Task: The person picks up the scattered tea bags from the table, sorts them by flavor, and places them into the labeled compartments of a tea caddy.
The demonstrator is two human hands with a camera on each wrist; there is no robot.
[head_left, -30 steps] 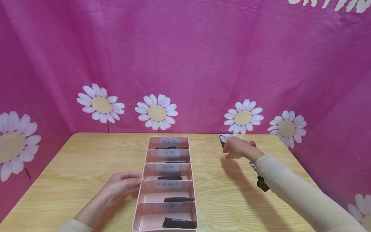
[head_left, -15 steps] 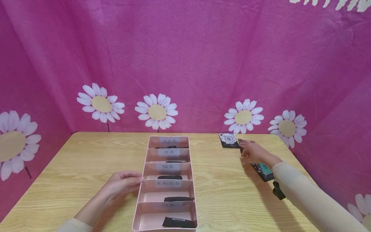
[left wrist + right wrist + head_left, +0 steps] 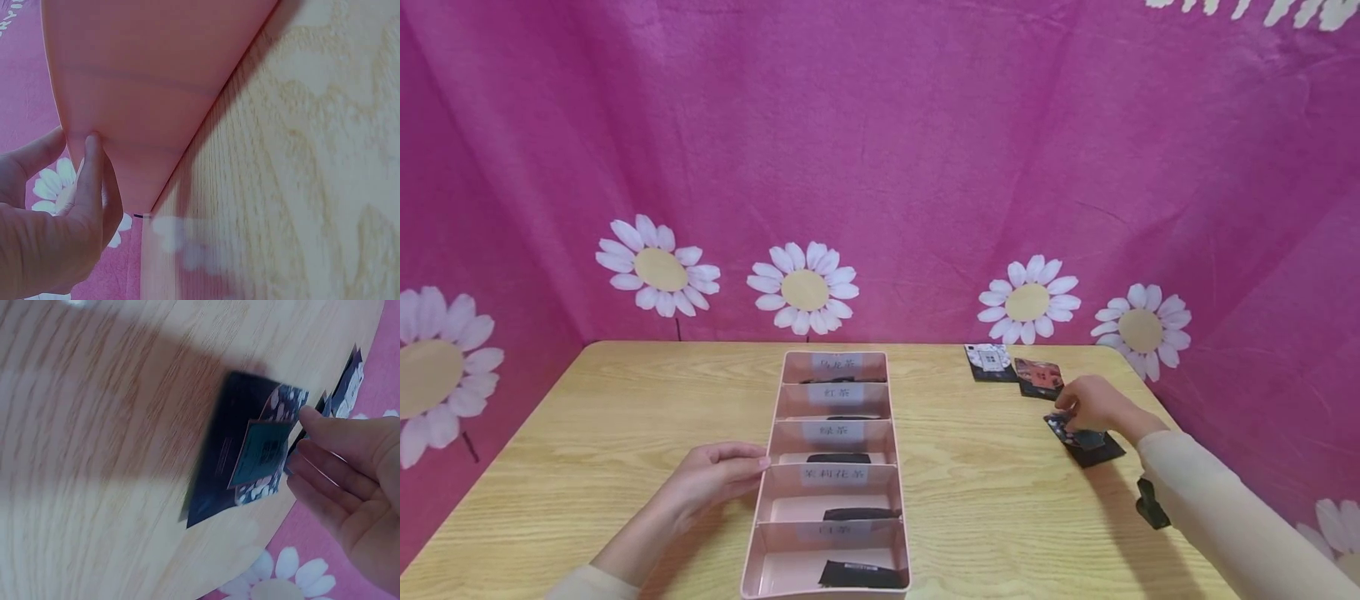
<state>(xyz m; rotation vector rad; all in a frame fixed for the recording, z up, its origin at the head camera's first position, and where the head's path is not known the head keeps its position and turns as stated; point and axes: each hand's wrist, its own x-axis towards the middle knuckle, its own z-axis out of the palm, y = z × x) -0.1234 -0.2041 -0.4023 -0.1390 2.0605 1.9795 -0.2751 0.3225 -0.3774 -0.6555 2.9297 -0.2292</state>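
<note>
My left hand [image 3: 718, 479] holds the near-left rim of a long pink divided box [image 3: 897, 450]. In the left wrist view, the thumb is at the rim and a finger presses the outer wall [image 3: 144, 75]. Over on the right, my right hand [image 3: 1101, 404] pinches the far edge of a dark tea packet [image 3: 250, 447] with a teal label and flower print. That packet looks tilted slightly up from the wooden table. Beyond it lie a red-labelled tea packet [image 3: 1039, 377] and a white-labelled one [image 3: 990, 362].
Paper labels with Chinese characters mark the box's compartments, and a dark packet [image 3: 861, 575] lies in the nearest one; the others hold dark packets too. A black device [image 3: 1152, 504] sits at the right wrist. Pink flowered cloth [image 3: 880, 167] hangs behind the table [image 3: 970, 517].
My right hand has moved right and nearer, from the white-labelled packet past the red-labelled one to the teal-labelled packet, whose edge it now pinches. The left hand stays on the box.
</note>
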